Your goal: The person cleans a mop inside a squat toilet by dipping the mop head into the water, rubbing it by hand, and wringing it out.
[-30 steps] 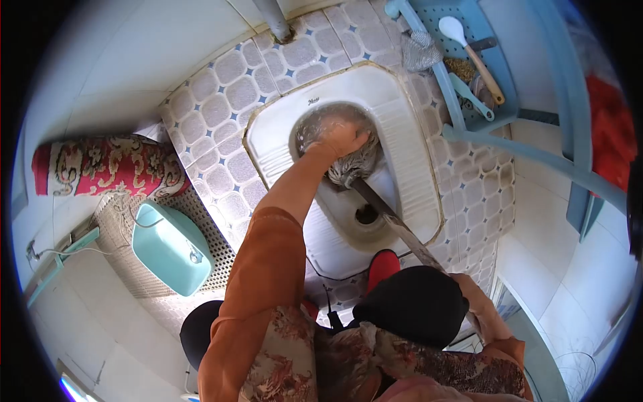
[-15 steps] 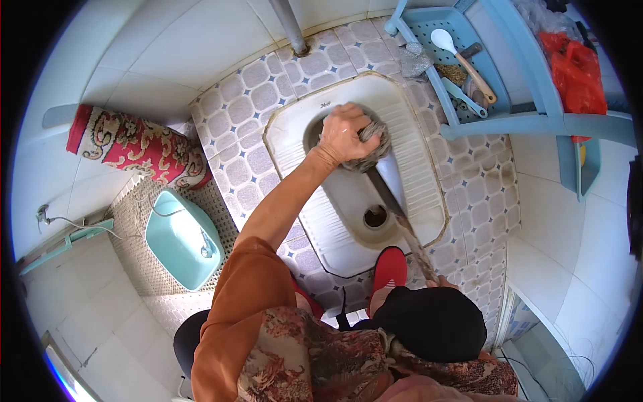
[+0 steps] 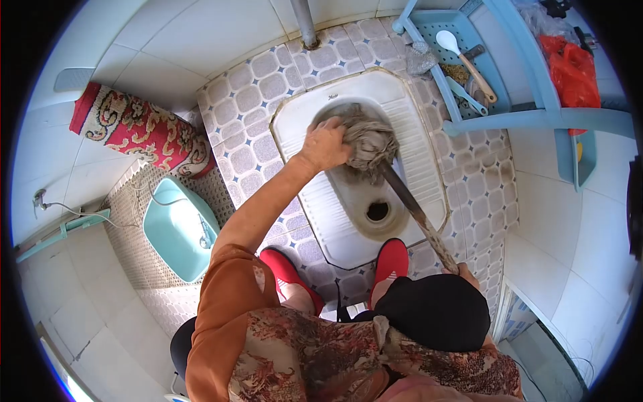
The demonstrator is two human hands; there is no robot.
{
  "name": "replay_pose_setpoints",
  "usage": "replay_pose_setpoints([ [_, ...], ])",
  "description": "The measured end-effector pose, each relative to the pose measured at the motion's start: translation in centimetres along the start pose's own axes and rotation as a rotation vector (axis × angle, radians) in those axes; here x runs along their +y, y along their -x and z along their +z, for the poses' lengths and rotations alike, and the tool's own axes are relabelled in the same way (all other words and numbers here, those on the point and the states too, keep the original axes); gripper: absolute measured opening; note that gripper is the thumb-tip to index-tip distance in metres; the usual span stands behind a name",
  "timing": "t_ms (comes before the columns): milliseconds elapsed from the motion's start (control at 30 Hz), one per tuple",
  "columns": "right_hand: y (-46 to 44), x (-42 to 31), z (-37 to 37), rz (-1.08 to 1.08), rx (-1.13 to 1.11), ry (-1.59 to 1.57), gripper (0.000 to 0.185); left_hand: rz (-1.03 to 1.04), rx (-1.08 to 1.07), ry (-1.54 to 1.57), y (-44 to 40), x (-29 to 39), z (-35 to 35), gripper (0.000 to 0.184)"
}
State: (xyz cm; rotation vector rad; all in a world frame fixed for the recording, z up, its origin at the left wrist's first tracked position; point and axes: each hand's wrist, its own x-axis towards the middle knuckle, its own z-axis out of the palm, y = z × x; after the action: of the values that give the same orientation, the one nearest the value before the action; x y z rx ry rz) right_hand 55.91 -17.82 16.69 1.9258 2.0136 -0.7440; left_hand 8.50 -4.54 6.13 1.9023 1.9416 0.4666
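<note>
Porcelain (image 3: 416,161) below, left hand (image 3: 327,145) shifted aside on mop head (image 3: 370,142), grip unclear

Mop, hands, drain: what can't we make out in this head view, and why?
In the head view:
Right hand: mostly behind the black-clad knee.
Mop handle, near end: behind that knee too.
Drain hole, inside: too dark.
Left hand: finger ends partly lost among mop strands.

Drain (image 3: 378,212) seemingly unobstructed beside mop handle (image 3: 419,218)

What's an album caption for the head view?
Left hand on a mop head over a squat toilet, right hand on the handle.
</note>
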Motion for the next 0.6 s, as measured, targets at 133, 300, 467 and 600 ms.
replay_pose_setpoints([
  [133, 0.4, -0.5, -0.9, -0.037, -0.028, 0.119, 0.044, -0.272, -0.493, -0.062, -1.6, -0.1, -0.5, 0.042],
  [300, 0.5, -0.1, -4.0, -0.119, -0.201, -0.003, 0.041, -0.247, -0.111, 0.148, -3.5, -0.8, 4.0, 0.075],
  [467, -0.4, -1.3, -5.0, -0.046, -0.430, -0.144, 0.043, -0.458, -0.413, -0.031, -5.3, 2.8, 6.5, 0.104],
  [600, -2.1, -2.7, -5.4, -0.004, -0.532, -0.141, 0.045, -0.311, -0.452, -0.059, -6.5, 1.5, 7.2, 0.094],
])
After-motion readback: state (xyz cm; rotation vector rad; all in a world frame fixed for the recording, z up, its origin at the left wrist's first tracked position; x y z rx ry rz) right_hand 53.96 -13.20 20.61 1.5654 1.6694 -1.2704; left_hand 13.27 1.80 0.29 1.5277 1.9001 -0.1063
